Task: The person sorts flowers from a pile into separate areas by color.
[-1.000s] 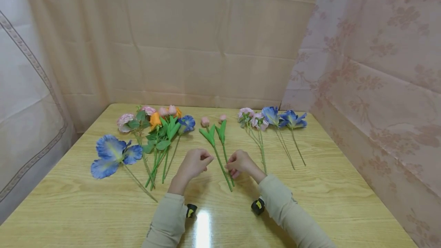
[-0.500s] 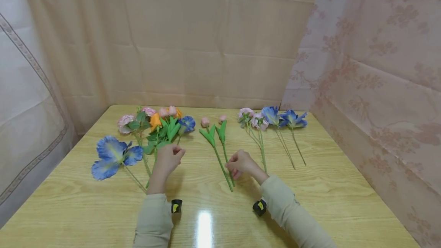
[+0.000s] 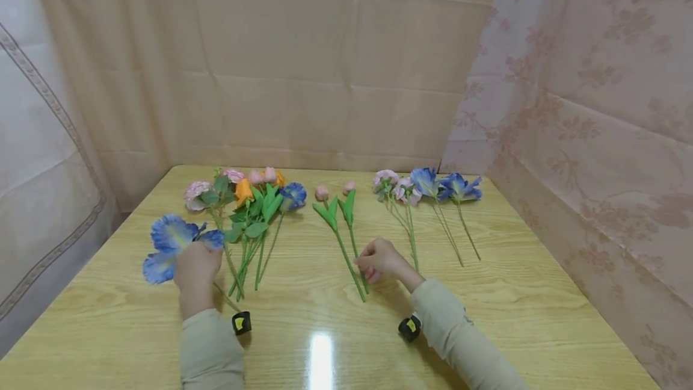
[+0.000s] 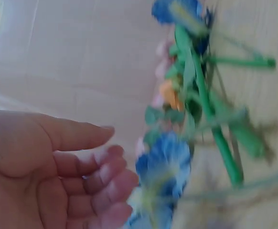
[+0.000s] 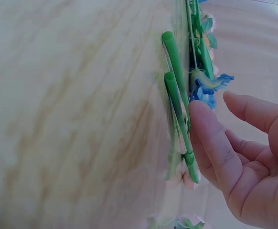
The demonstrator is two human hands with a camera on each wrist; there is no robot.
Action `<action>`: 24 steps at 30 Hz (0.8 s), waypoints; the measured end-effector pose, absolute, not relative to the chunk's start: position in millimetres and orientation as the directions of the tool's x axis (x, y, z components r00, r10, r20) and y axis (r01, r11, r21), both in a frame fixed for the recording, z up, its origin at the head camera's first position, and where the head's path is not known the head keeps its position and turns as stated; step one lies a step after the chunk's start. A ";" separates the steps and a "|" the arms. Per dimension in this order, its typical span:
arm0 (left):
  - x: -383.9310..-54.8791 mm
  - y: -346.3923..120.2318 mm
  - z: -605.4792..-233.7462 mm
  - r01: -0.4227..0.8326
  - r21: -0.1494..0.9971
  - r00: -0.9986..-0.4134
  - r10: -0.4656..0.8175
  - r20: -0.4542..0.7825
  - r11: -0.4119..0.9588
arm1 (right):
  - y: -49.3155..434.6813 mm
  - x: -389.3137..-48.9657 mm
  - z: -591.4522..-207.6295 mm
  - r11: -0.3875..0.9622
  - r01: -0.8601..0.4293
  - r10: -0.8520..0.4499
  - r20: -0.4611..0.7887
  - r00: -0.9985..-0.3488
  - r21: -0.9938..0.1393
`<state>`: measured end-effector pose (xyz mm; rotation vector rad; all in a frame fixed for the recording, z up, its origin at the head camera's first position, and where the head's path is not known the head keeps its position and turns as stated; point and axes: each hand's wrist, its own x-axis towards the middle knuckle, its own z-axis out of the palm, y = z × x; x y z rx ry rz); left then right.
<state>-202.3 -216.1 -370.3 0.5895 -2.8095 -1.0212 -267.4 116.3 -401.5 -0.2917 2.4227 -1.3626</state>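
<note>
In the head view my left hand (image 3: 197,269) is over a large blue iris (image 3: 162,265) at the left of the table, covering part of its bloom and stem. The left wrist view shows the fingers loosely bent with nothing between them, and the blue bloom (image 4: 164,160) beyond the fingertips. My right hand (image 3: 383,259) is beside the stems of two pink tulips (image 3: 341,242), which lie side by side mid-table. In the right wrist view its thumb stands apart from the fingers and nothing is held; whether a finger touches a stem I cannot tell.
Left of centre lies a bunch with pink roses (image 3: 197,194), orange flowers (image 3: 244,189), pink tulips and a smaller blue flower (image 3: 293,195). On the right lie light pink flowers (image 3: 407,191) and two blue irises (image 3: 460,188). Curtains (image 3: 281,107) enclose the wooden table (image 3: 487,318).
My left hand has moved left from beside the tulips, past the bunch, to the large blue iris. The right hand has stayed almost still.
</note>
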 end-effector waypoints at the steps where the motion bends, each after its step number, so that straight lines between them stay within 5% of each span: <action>1: -200.5 -220.1 -371.6 -0.364 0.626 -0.910 -0.406 -0.083 0.689 | 116.1 -267.2 -401.4 0.518 -0.009 -0.341 -0.197 -0.919 -0.856; 8: -192.4 -238.4 -382.3 -0.459 0.621 -0.873 -0.451 -0.183 0.635 | 114.5 -265.5 -398.9 0.524 -0.005 -0.344 -0.206 -0.916 -0.852; 14: -192.1 -240.0 -382.7 -0.460 0.592 -0.888 -0.361 -0.286 0.662 | 114.6 -265.3 -400.1 0.519 -0.011 -0.350 -0.201 -0.915 -0.855; 24: -192.6 -235.2 -387.2 -0.451 0.587 -0.893 -0.339 -0.298 0.673 | 115.2 -265.5 -400.7 0.520 -0.011 -0.363 -0.210 -0.908 -0.854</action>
